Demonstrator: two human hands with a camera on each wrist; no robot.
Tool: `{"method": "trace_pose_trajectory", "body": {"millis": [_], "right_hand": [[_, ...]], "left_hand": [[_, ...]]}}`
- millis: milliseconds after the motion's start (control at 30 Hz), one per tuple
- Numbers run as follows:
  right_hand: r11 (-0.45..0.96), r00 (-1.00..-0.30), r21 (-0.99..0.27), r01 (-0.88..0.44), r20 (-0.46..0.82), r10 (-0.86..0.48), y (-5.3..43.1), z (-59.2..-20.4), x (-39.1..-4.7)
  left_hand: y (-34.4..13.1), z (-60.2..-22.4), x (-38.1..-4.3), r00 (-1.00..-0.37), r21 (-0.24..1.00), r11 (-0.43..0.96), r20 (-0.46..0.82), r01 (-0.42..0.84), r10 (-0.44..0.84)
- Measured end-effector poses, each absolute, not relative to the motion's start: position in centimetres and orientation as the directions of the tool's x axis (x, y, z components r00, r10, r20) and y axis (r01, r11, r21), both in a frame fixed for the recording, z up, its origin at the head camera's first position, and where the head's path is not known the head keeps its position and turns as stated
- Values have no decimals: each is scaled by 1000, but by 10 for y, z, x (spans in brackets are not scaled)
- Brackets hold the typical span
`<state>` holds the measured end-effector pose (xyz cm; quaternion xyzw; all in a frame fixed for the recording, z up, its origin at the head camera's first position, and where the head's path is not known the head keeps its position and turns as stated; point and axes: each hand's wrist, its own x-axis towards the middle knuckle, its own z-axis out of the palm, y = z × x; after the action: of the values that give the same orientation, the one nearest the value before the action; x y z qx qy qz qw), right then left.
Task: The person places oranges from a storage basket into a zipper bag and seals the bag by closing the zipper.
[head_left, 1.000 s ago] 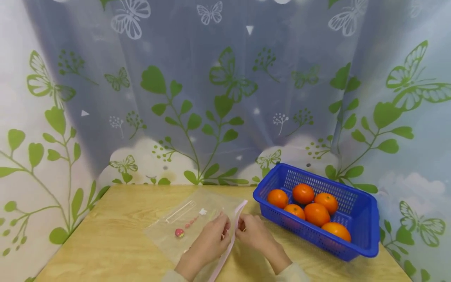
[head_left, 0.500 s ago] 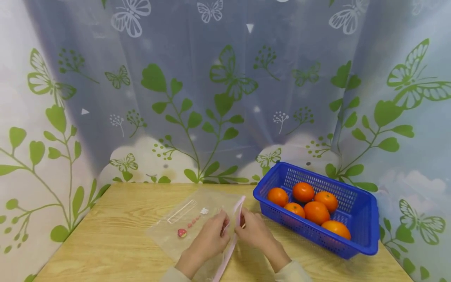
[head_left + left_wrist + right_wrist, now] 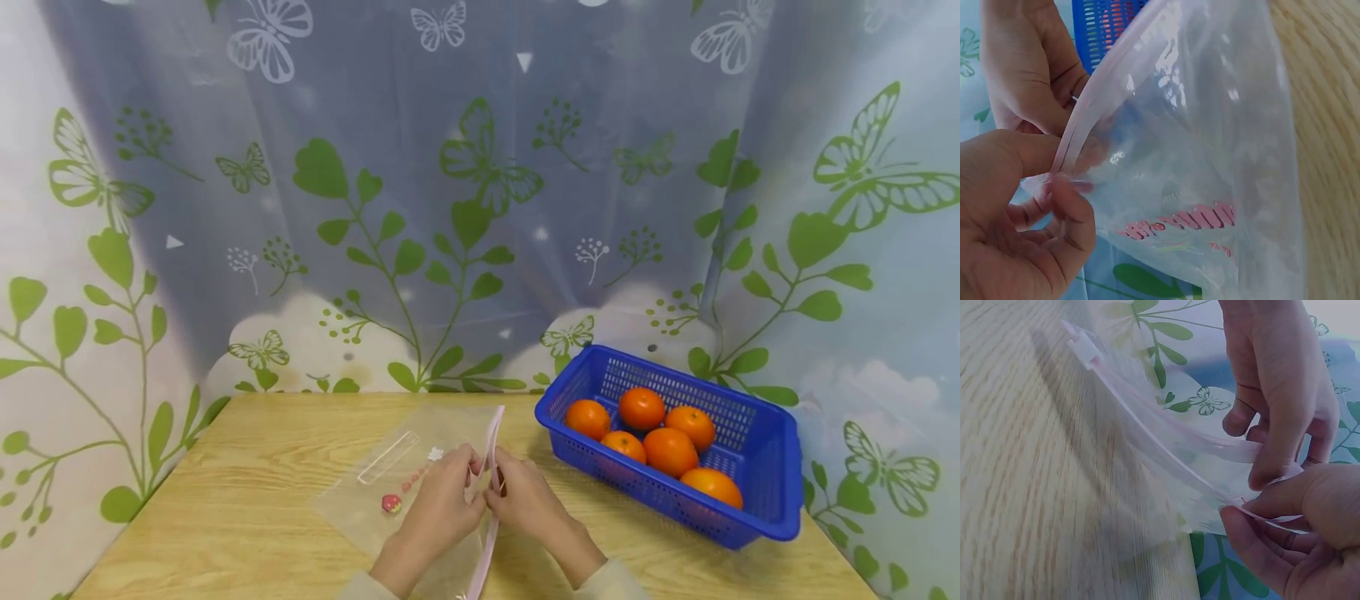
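A clear zip bag [image 3: 367,479] with a pink strip along its mouth and a printed strawberry lies partly on the wooden table. My left hand [image 3: 442,508] pinches one side of the mouth between thumb and finger. Opposite it, my right hand [image 3: 528,500] pinches the other side, fingertips close to the left hand's. In the right wrist view the two strips of the mouth stand apart between the hands and the far end, where a white slider [image 3: 1084,351] sits. The left wrist view has the transparent film [image 3: 1197,144] spread beside the hands, with pink lettering on it.
To the right of the hands stands a blue perforated basket [image 3: 765,521] holding several orange citrus fruits [image 3: 670,452]. Behind the wooden table [image 3: 225,492] hangs a curtain [image 3: 420,108] printed with leaves and butterflies.
The pink mouth strip and the right hand have shifted slightly left, and the two hands' fingertips have come closer together. Basket and fruits stay put.
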<state>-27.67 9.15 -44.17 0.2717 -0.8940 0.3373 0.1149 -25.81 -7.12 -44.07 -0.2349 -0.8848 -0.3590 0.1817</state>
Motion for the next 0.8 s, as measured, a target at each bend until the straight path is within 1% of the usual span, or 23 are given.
{"method": "trace_pose_trajectory", "body": {"millis": [133,333,600,800], "right_hand": [[618,-822,-542,-569,392,-413,93,-442,-277],[620,-818,-534,-575,397,-417,95,-442,-278],[624,-829,-546,-559,378,-412,98,-442,-281],[634,-828,-533,-561,377,-416,99,-441,-281]], "left_hand": [[-72,-442,-258,-819,533,646,500,547,280],[-75,-438,-259,-835,548,647,469,530,287],[-77,-434,-259,-828,552,639,491,536,271],[-77,-432,-257,-835,563,633,474,532,280]]}}
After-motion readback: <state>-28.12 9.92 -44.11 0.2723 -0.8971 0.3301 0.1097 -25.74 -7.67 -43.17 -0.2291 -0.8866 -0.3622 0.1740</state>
